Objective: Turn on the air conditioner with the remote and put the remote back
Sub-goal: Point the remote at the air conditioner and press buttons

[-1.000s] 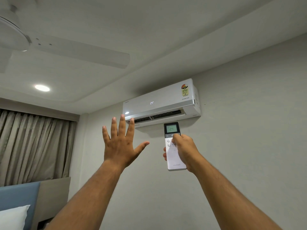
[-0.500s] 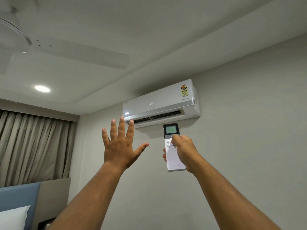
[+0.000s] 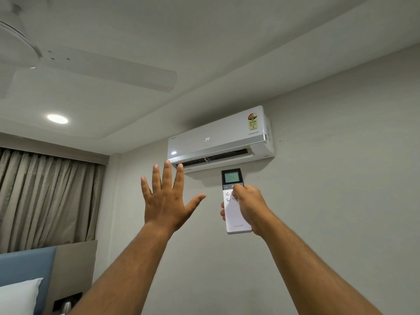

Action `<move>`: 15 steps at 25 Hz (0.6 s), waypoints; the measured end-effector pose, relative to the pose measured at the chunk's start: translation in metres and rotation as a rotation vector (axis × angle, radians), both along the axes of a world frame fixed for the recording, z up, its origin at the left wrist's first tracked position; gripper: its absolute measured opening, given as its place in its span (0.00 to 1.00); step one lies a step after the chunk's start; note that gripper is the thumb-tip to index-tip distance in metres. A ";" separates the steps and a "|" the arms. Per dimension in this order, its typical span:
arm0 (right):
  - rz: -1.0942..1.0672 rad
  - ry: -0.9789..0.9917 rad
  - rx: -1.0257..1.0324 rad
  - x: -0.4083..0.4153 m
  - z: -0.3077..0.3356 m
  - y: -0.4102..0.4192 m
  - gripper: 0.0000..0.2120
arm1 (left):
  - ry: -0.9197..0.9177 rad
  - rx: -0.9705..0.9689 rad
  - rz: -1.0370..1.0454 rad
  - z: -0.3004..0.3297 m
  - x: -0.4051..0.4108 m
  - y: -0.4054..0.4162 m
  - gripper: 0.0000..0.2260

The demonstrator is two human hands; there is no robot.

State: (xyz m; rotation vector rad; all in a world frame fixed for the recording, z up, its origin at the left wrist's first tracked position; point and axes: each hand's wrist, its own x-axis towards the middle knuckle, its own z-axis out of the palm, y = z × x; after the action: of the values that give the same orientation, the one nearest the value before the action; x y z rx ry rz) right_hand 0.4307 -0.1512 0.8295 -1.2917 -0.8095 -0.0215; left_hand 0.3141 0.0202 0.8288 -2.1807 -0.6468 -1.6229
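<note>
A white wall air conditioner (image 3: 218, 137) hangs high on the grey wall, its front showing 24 and its lower flap partly open. My right hand (image 3: 251, 208) holds a white remote (image 3: 234, 214) upright just below the unit, thumb resting on the buttons under its lit screen, which reads 24. My left hand (image 3: 167, 198) is raised beside it, fingers spread, palm toward the unit and holding nothing.
A white ceiling fan (image 3: 68, 62) spreads over the upper left, with a round ceiling light (image 3: 57, 118) lit below it. Grey curtains (image 3: 45, 201) cover the left wall. A blue headboard (image 3: 25, 267) and white pillow (image 3: 18, 296) sit at the lower left.
Both hands stay almost where they were. The remote and the raised left hand have shifted only very slightly.
</note>
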 end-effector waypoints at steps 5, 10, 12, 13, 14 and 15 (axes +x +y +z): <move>0.010 0.006 0.006 0.001 -0.002 0.002 0.08 | 0.004 -0.012 -0.006 -0.003 0.001 0.002 0.45; 0.004 -0.001 0.004 0.002 0.000 0.004 0.08 | -0.008 -0.020 -0.013 0.003 0.005 0.001 0.45; -0.029 -0.013 -0.012 0.004 0.000 0.005 0.08 | -0.015 -0.022 -0.021 0.005 0.005 0.000 0.45; -0.041 -0.014 -0.011 0.005 0.000 0.006 0.09 | -0.018 -0.023 -0.024 0.006 0.005 0.001 0.45; -0.045 -0.012 -0.003 0.006 0.000 0.006 0.09 | -0.019 -0.025 -0.025 0.006 0.005 0.001 0.45; -0.042 -0.007 0.010 0.007 0.000 0.005 0.09 | -0.020 -0.027 -0.025 0.006 0.005 0.002 0.45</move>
State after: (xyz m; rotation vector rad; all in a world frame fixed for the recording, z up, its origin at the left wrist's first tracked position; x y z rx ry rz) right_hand 0.4378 -0.1458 0.8295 -1.2999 -0.7872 -0.0637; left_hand 0.3191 0.0222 0.8344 -2.2027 -0.6542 -1.6597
